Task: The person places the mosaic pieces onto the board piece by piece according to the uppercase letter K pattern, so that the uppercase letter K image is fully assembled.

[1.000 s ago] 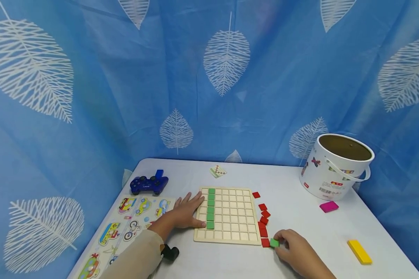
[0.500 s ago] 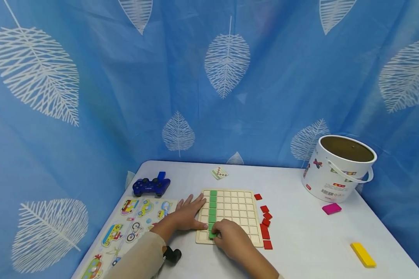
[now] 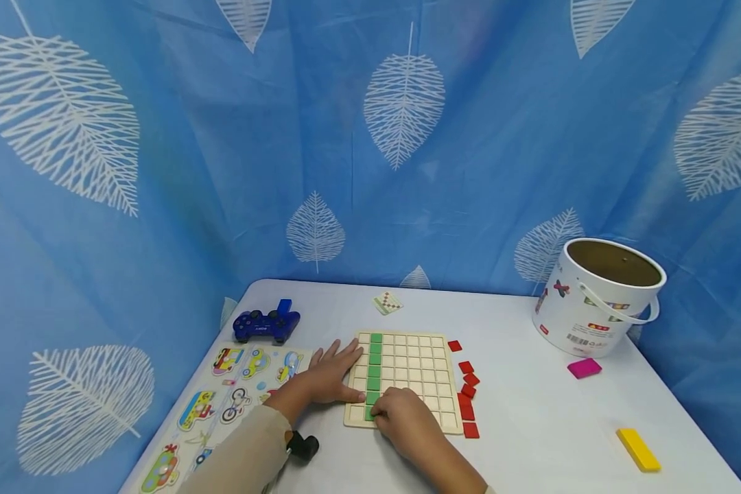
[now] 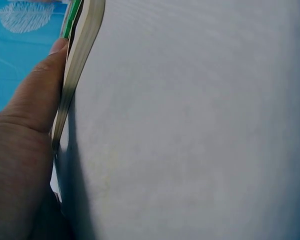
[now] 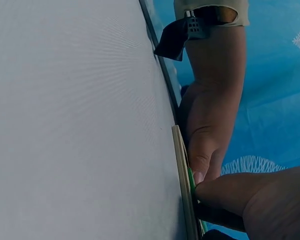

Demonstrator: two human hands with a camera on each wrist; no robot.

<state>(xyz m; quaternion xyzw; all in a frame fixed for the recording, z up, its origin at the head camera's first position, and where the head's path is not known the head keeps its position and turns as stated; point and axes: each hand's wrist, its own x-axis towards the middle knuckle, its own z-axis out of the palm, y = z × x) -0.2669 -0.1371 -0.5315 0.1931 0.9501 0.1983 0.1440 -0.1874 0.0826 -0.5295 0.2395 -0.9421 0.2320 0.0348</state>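
1. On the white table (image 3: 531, 425), against a blue leaf-print curtain (image 3: 160, 171): a white bucket (image 3: 595, 298) at the far right, well apart from the hands.
2. Left of centre, a vehicle puzzle board (image 3: 222, 398), with a blue game controller (image 3: 265, 324) beyond it.
3. Centre: wooden grid board (image 3: 416, 370), a green column filling its second row of cells from the left.
4. Left hand (image 3: 330, 377) flat on the board's left edge, fingers straight and spread, thumb touching the edge.
5. Right hand (image 3: 404, 418) at the near-left corner, fingertips pressing a green tile (image 3: 370, 413) into the column's nearest cell.
6. Just right of the board, scattered red tiles (image 3: 467, 401); farther right, a pink block (image 3: 584, 368) and a yellow block (image 3: 638, 449).
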